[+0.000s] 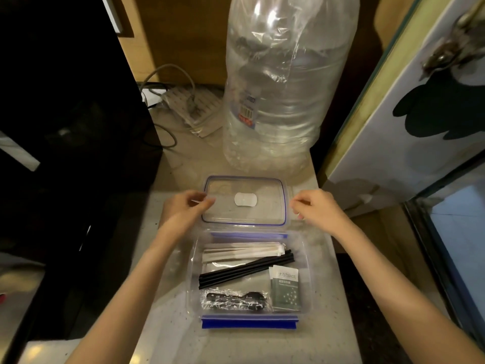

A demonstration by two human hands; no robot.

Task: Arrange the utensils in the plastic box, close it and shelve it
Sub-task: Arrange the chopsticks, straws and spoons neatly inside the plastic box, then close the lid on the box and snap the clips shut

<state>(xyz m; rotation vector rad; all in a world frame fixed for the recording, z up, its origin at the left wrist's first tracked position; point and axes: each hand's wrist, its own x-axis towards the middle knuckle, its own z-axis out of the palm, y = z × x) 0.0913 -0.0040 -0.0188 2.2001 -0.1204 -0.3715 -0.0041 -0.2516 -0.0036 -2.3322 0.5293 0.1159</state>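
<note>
A clear plastic box [305, 258] with blue clasps stands open on the counter in front of me. Inside lie paper-wrapped sticks [241, 252], several black straws [244, 271], a wrapped black plastic utensil [235, 300] and green sachets [284, 287]. The clear lid [245, 200] with a blue seal lies just beyond the box. My left hand [185, 208] pinches the lid's left edge. My right hand [317, 208] has curled fingers at the lid's right edge, where its grip is hard to make out.
A big clear water bottle [283, 82] stands right behind the lid. A power strip with cables [189, 106] lies at the back left. A black appliance [65, 127] fills the left side, and a cabinet door [409, 101] stands on the right.
</note>
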